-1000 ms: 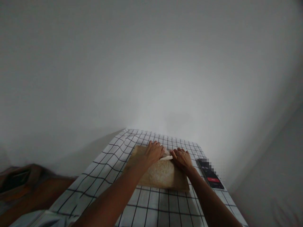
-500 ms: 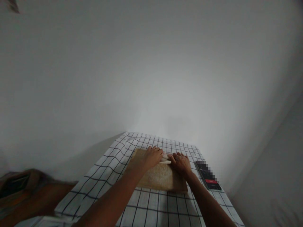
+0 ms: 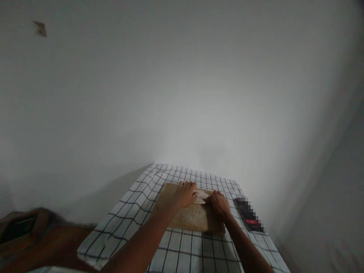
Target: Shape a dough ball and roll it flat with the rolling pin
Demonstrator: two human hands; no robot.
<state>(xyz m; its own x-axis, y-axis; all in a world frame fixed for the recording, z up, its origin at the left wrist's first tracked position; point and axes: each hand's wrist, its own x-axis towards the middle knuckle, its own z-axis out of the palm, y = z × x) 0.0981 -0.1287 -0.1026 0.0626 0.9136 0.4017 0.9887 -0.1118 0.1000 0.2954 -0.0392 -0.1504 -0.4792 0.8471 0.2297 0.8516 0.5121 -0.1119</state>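
Note:
A wooden board (image 3: 190, 218), dusted with pale powder in the middle, lies on a checked cloth. On it is a pale, flat, dough-like strip (image 3: 201, 196), which looks folded or in two layers. My left hand (image 3: 186, 193) is bent over the strip's left end, its fingers curled and the thumb side against it. Just beyond the strip's right end, my right hand (image 3: 220, 204) rests on the right part of the board, fingers laid forward. Whether its fingertips still touch the strip is hard to see.
The white cloth with dark grid lines (image 3: 179, 250) covers the table, which meets a plain wall (image 3: 182, 94). A phone (image 3: 250, 216), partly pixelated, lies right of the board. At the lower left stands a brown wooden object (image 3: 40, 227), blurred.
My right hand has shifted slightly right, away from the strip, and its fingers have straightened. More of the pale strip shows between the hands. The view has tilted a little.

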